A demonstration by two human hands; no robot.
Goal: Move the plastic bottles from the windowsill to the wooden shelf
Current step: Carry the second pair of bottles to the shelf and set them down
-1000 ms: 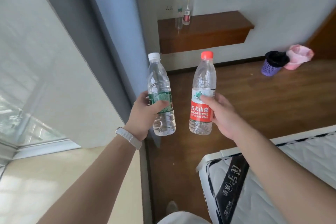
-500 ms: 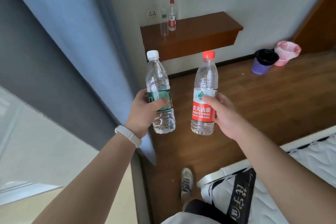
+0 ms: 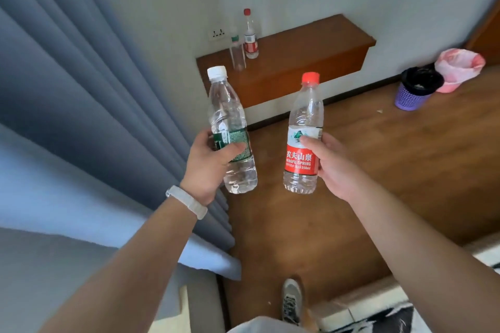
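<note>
My left hand (image 3: 209,163) grips a clear bottle with a white cap and green label (image 3: 228,116), held upright. My right hand (image 3: 334,167) grips a clear bottle with a red cap and red label (image 3: 304,127), also upright. Both are held in front of me above the wooden floor. Ahead on the wall hangs the wooden shelf (image 3: 303,54). At its left end stand two bottles: a red-capped one (image 3: 250,35) and a shorter clear one (image 3: 237,51) in front of it. The windowsill is out of view.
A grey-blue curtain (image 3: 89,105) hangs along the left. A purple bin with a black liner (image 3: 416,89) and a pink bin (image 3: 457,67) stand on the floor at the right. A mattress corner (image 3: 378,313) lies at the bottom right. My shoe (image 3: 292,300) is on the floor.
I have moved forward, away from the window: the shelf appears nearer and larger, the window has left the view, and the curtain fills the left. Both hands still hold their bottles.
</note>
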